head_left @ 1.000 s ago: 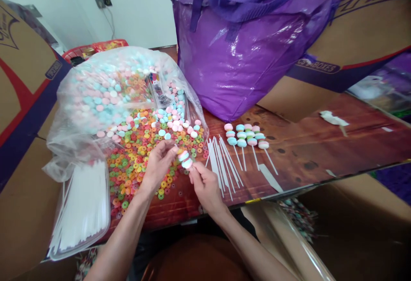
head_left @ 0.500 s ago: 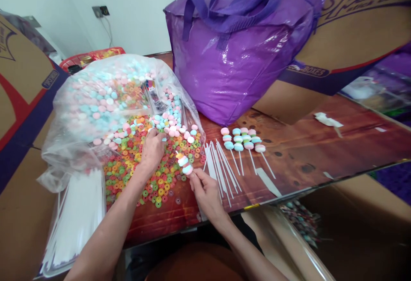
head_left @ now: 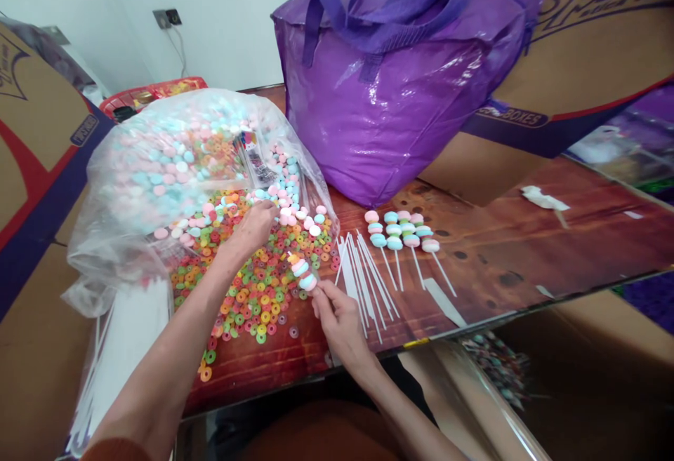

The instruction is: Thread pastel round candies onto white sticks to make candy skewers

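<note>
Through the head camera I have both hands over the table (head_left: 489,236). The right hand (head_left: 340,313) has its thumb and fingers pinched on the lower end of a candy skewer (head_left: 301,270), which tilts away and to the left, in front of the ring candies (head_left: 253,292); I see pink, white and blue rounds on it, with orange at the tip. The left hand (head_left: 258,226) reaches over the pile, its fingertips by the round candies (head_left: 300,215). Those fingers are bent and partly hidden from me, so I cannot tell whether they grip anything.

Behind the left hand I see a clear plastic bag (head_left: 116,145), with more candies showing through. To the right of the pile lie loose sticks (head_left: 376,276), and beyond them four filled skewers (head_left: 393,231) side by side, candy ends away from the person. A purple bag (head_left: 390,117) stands behind them, next to a cardboard box (head_left: 595,47).
</note>
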Available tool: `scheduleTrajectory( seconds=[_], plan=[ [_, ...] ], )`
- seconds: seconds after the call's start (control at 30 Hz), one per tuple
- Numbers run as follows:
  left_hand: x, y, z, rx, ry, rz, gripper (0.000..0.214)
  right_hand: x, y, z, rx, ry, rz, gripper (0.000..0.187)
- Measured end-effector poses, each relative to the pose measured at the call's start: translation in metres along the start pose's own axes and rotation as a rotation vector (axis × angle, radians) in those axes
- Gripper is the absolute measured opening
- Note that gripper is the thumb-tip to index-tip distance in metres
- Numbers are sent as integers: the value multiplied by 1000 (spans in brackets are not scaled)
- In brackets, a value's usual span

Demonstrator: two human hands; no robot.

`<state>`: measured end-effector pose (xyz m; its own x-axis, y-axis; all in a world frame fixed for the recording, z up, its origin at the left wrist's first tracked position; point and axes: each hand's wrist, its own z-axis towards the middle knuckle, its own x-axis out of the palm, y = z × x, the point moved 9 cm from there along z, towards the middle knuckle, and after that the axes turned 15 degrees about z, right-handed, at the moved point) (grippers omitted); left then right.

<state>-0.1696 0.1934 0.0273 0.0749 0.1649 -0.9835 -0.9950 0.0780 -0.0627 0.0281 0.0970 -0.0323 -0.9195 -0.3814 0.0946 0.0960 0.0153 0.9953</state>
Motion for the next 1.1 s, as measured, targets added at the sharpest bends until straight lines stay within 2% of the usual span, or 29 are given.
scheduleTrajectory(
  seconds=[0.07,0.17,0.33,0.53,0.6,0.67,0.77,0.83,0.93,1.1],
  plan=[
    [2,-4,0,3,47,125,26,0,1,0,-1,-1,-2,31],
    [0,-7,-7,-11,40,204,34,0,3,1,-16,-4,-8,31],
    [6,-6,-15,-14,48,150,29,2,5,0,-21,4,-7,31],
    [-6,-3,-21,-65,-38,43,30,2,3,0,-11,2,8,31],
    [-13,-2,-30,-128,-90,-113,28,1,3,1,-17,1,17,31],
    [-14,2,-43,-244,-126,-425,30,0,6,1,-30,0,10,32],
    [2,0,-65,-409,-84,-975,35,-2,11,1,-42,3,-14,33],
    [11,-6,-77,-482,-73,-1201,39,-1,15,1,-42,23,-45,33],
    [14,-11,-90,-548,-141,-1277,37,2,19,1,-49,54,-116,34],
    [15,-12,-101,-555,-226,-1168,22,4,24,0,-53,80,-175,33]
  ],
)
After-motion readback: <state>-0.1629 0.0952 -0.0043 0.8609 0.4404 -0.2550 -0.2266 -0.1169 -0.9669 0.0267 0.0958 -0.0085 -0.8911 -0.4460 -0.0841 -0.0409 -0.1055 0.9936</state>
